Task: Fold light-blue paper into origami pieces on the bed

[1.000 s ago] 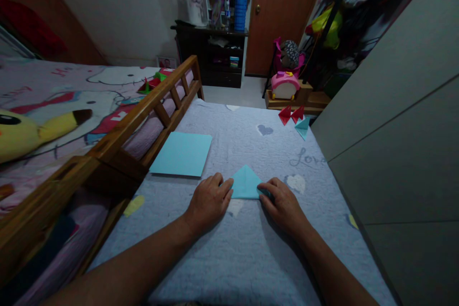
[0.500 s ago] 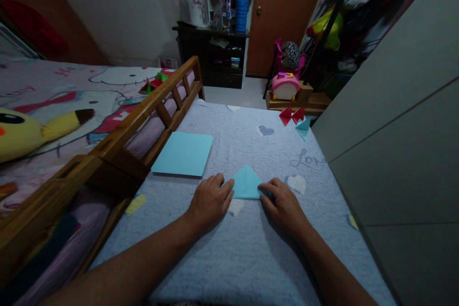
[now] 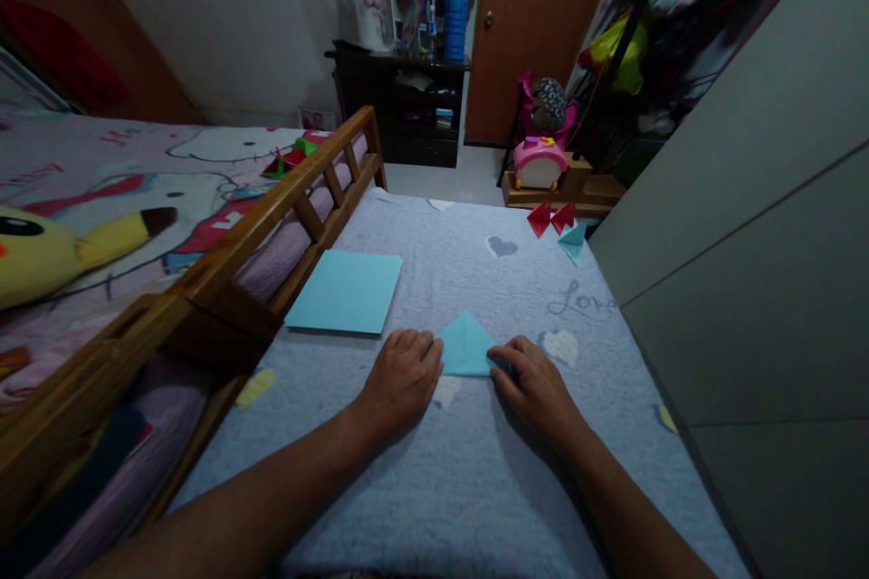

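A light-blue sheet of paper folded to a point [image 3: 465, 346] lies flat on the bedspread, its tip facing away from me. My left hand [image 3: 405, 375] rests at its left corner, fingers curled together and covering that corner. At the right corner, my right hand [image 3: 531, 377] pinches the paper between thumb and fingers. Up and to the left lies a flat stack of square light-blue paper [image 3: 346, 291]. Two red folded paper pieces [image 3: 551, 218] and a light-blue folded piece [image 3: 572, 242] sit near the bed's far right corner.
A wooden bed rail [image 3: 272, 217] runs along the left, with a second bed and a yellow plush toy [image 3: 54, 253] beyond it. A pale cabinet [image 3: 747, 271] borders the right side. Past the bed's far edge are a pink toy case [image 3: 539, 165] and a dark cabinet [image 3: 400, 109].
My left hand's fingers have drawn closer together over the paper's left corner. The right hand and the folded paper stay in place.
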`<control>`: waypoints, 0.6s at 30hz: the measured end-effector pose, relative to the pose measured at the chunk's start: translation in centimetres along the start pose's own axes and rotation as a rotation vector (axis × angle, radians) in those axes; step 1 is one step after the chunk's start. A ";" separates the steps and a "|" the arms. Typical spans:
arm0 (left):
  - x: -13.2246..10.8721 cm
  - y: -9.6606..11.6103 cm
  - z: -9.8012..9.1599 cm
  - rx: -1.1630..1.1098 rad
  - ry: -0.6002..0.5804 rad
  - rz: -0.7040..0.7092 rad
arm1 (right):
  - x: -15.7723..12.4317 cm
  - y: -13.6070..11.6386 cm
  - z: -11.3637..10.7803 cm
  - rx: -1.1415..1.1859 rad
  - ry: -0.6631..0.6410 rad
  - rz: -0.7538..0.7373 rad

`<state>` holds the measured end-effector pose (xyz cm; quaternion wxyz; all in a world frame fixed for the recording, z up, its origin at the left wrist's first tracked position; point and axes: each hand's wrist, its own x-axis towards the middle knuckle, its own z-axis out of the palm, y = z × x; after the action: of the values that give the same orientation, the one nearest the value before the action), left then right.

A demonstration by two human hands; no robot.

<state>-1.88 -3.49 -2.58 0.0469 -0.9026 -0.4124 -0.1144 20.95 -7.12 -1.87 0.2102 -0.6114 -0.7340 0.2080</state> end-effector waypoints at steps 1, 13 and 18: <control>0.0 0.0 -0.1 0.008 0.001 -0.010 | 0.0 0.0 0.0 0.000 0.002 -0.001; 0.0 0.0 0.4 -0.067 0.081 0.157 | 0.1 -0.1 -0.1 -0.006 -0.010 0.001; 0.4 -0.3 0.8 -0.194 0.096 0.299 | 0.1 -0.1 -0.1 -0.007 -0.003 -0.006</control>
<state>-1.72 -2.85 -3.23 -0.0043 -0.9477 -0.2578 -0.1881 20.90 -7.02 -1.69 0.2075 -0.6096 -0.7369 0.2057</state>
